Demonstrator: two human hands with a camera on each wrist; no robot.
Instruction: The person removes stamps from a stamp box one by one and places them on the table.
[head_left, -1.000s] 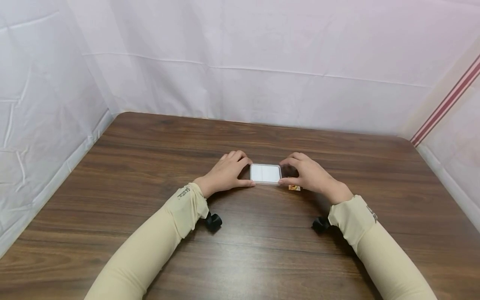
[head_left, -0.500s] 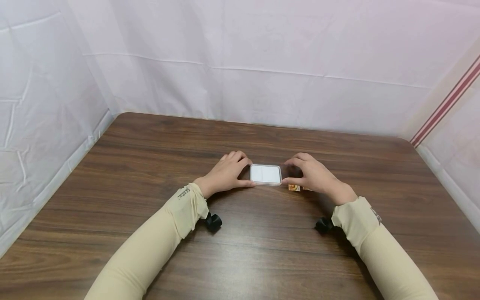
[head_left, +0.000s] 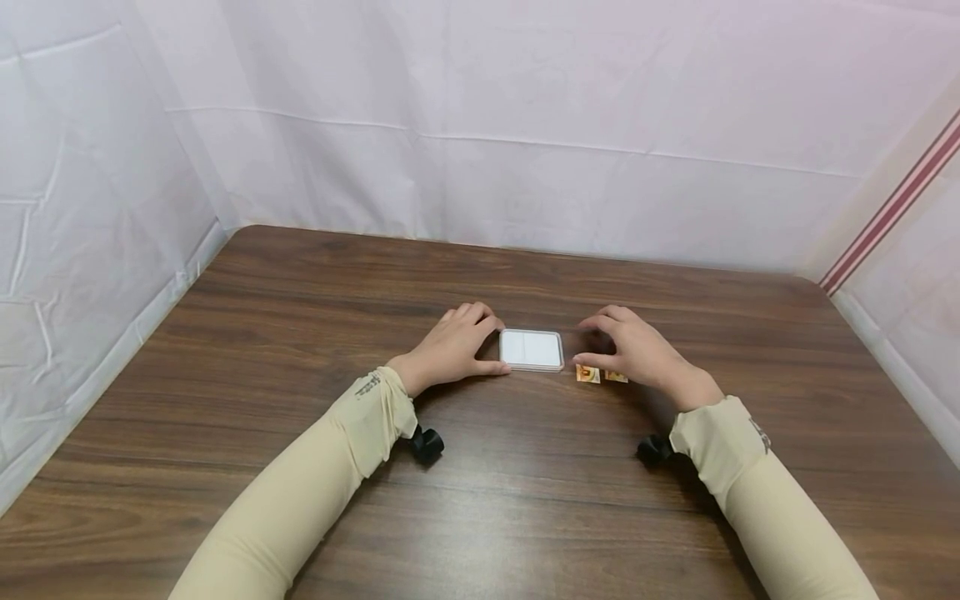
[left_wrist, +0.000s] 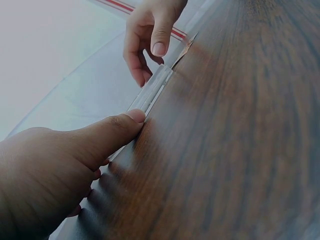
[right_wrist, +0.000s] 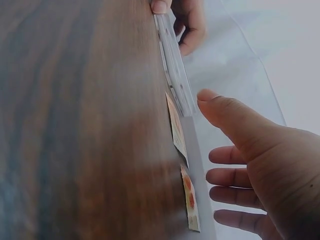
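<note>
The left hand (head_left: 453, 346) rests on the table (head_left: 315, 275) with its thumb tip pressed against the near left corner of a flat white case (head_left: 532, 349) and its curled fingers at the case's far left edge, so the case sits pinched at that side. The left wrist view shows the thumb (left_wrist: 117, 131) touching the thin clear rim of the case (left_wrist: 150, 95). The right hand (head_left: 633, 354) hovers just right of the case, apart from it, its fingers loosely spread and gently bent, holding nothing; the right wrist view shows the thumb (right_wrist: 230, 117) close to the case's corner but not on it. Under that hand lie two small orange cards (head_left: 600, 376), flat on the wood just right of the case's near right corner. Each card bears a mark or picture, possibly a character, too small and blurred to read. The case shows a faint centre line and no legible writing. Cream sleeves (head_left: 360, 421) cover both forearms, with a small dark print at the left cuff, unreadable. White cloth (head_left: 525, 125) walls the table.
</note>
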